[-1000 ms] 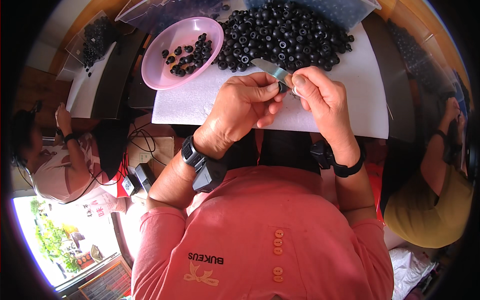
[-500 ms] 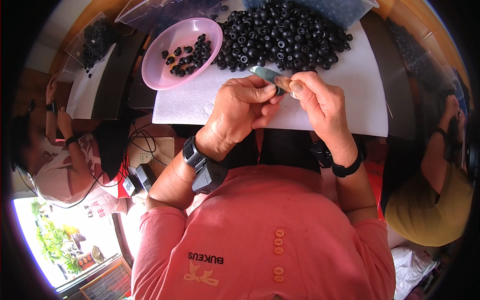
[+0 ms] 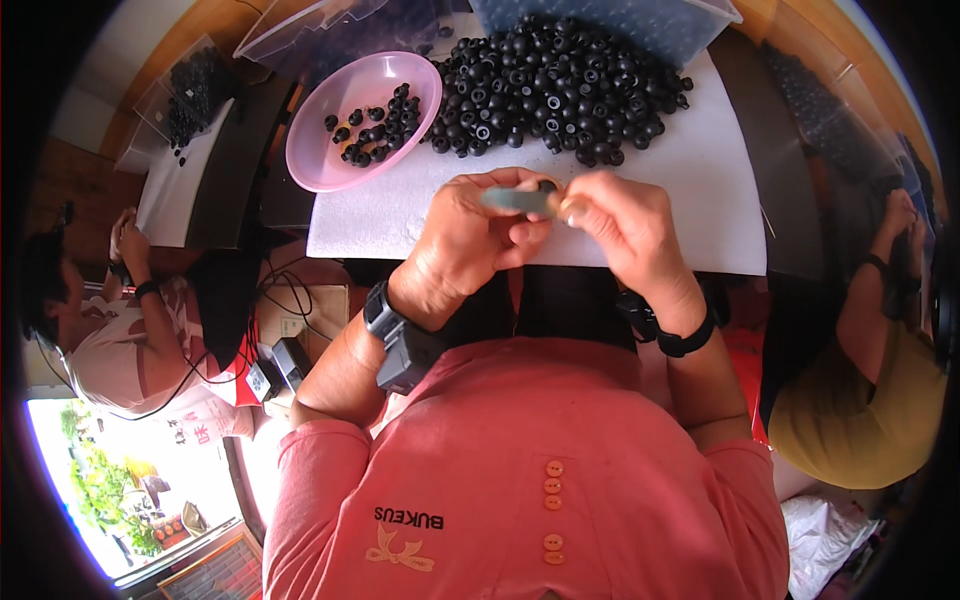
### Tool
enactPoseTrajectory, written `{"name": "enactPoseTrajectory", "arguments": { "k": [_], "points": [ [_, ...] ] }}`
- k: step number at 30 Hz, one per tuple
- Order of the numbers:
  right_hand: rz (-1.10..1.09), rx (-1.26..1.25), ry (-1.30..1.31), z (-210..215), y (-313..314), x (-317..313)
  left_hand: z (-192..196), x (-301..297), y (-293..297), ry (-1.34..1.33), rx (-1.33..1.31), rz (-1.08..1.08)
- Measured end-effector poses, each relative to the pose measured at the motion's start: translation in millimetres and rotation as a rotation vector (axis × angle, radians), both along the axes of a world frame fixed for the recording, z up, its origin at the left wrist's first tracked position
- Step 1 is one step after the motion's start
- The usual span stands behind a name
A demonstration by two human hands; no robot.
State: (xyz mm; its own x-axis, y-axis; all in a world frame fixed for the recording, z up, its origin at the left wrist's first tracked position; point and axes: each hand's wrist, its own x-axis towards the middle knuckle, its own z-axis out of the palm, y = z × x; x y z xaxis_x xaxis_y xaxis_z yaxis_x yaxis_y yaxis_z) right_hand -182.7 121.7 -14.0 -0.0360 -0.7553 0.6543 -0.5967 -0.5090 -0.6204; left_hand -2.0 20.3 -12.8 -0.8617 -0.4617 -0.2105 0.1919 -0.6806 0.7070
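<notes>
Both hands meet over the front of a white foam sheet. My right hand is closed around the handle of a small knife, whose short blade points left across my left fingers and is slightly blurred. My left hand pinches a small round black part close to the blade; fingers and knife cover most of it. Beyond my hands lies a large heap of similar black parts. To the left, a pink plastic bowl holds several more of these pieces.
Clear plastic bins stand behind the heap. A co-worker sits at the left with hands together, near another bin of black parts. Another person works at the right. Cables hang left of my seat.
The knife has dropped lower and turned flatter, its blade now lying across my left fingers. My hands have come slightly nearer to me. The left co-worker's hands have come together.
</notes>
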Motion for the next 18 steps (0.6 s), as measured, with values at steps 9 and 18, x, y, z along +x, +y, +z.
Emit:
{"name": "enactPoseTrajectory", "arguments": {
  "k": [9,18],
  "points": [
    [-0.104,0.117,-0.373,1.6,5.0,0.9,-3.5,-2.4,-2.1,0.108,0.056,-0.021],
    [-0.118,0.159,-0.247,0.9,0.3,3.9,4.5,-4.8,4.2,0.038,-0.010,0.010]
  ]
}}
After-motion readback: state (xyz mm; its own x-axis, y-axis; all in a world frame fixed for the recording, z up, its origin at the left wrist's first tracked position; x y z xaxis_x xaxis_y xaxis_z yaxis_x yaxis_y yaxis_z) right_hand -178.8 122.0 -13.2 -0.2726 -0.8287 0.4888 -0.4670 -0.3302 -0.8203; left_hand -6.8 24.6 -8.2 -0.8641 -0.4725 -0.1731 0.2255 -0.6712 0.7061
